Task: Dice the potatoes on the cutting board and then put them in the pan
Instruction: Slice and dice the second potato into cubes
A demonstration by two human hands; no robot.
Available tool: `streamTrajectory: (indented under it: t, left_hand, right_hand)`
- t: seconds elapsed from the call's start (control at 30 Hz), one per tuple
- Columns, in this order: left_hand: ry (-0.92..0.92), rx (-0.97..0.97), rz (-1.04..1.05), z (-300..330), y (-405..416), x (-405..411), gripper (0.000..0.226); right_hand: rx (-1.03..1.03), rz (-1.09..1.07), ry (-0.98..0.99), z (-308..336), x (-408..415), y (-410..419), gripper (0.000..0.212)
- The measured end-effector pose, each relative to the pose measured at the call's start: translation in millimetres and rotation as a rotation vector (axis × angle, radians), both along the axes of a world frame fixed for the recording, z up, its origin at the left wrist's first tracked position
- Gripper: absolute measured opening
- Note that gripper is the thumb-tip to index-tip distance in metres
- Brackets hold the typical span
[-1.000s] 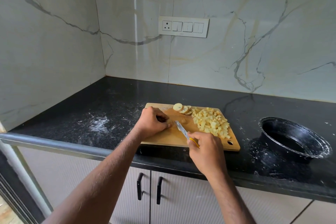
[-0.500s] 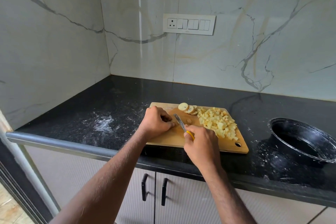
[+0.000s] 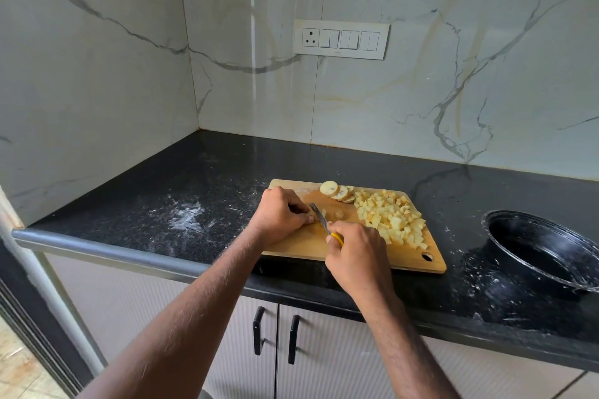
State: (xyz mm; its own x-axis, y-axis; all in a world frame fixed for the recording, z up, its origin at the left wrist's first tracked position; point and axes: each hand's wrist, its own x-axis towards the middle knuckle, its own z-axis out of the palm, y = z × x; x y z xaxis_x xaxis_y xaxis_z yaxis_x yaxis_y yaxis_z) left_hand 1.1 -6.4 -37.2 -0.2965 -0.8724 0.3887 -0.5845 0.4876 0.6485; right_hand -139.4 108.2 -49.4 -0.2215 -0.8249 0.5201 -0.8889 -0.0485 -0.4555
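cabinet doors [image 3: 324,350] with two black handles sit nearest me, under the front edge of the black counter [image 3: 201,204]. just past that edge i see my right hand [image 3: 355,256], its grip closed around the yellow handle of a small knife [image 3: 321,216]; the blade angles away toward the back left and its tip meets the piece my other hand pins down. my left hand [image 3: 278,215] is curled knuckles-up on the left part of the wooden cutting board [image 3: 304,244], fingers pressed together over a bit of potato that is mostly hidden, so i can't tell its shape. the board lies close to the counter's front edge, roughly midway along it, with its hanging hole at the front right corner. a small potato end piece [image 3: 339,214] lies alone just right of the blade. on the board's right half is the heap of diced potatoes [image 3: 390,219], and at the board's back edge a short row of potato slices [image 3: 337,192] leans against that heap. the black pan [image 3: 544,253] sits toward the counter's right end, well apart from the board, tilted, with no potato visible in it. white dusty smears [image 3: 188,217] mark the counter left of the board and around the pan. farthest off, a switch plate [image 3: 341,39] hangs on the marble back wall [image 3: 453,74].
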Motion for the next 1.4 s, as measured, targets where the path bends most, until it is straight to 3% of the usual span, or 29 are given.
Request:
streamTrajectory:
  t: [0.37, 0.67, 1.03, 1.4]
  left_hand:
    - [0.022, 0.003, -0.013, -4.3, -3.9, -0.7, 0.013]
    - [-0.008, 0.026, 0.005, -2.6, -2.1, -1.1, 0.017]
    - [-0.029, 0.032, 0.023, -1.9, -1.6, -2.1, 0.02]
    - [-0.018, 0.021, 0.053, -1.4, -0.3, -1.1, 0.008]
  right_hand:
    - [0.136, 0.006, 0.099, 9.3, 12.8, -20.4, 0.023]
    - [0.074, 0.045, 0.067, -1.1, 1.9, 9.8, 0.031]
    - [-0.027, 0.029, -0.186, -2.2, -20.3, 32.4, 0.02]
    - [-0.047, -0.028, -0.049, -2.8, 6.6, 6.9, 0.027]
